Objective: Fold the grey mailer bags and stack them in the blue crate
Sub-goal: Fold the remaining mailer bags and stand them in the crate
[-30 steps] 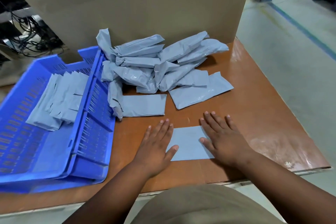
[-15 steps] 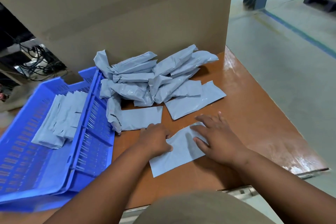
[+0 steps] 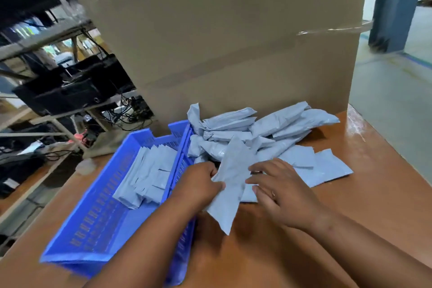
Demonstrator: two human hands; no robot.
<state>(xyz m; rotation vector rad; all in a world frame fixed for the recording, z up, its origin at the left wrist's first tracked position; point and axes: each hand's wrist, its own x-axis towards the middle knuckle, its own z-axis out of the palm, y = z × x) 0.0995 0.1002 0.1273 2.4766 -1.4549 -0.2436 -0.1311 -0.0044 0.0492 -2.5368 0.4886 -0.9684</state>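
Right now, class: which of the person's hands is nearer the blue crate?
Left. The left hand grips the folded mailer right over the blue crate's near wall; the right hand is on the mailer's far side, over the table.

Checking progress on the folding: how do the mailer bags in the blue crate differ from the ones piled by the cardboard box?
The bags in the crate lie flat, folded and overlapped in a neat row; the piled bags are puffy, crumpled and jumbled. The first sit inside the blue crate, the second on the table. Both are grey.
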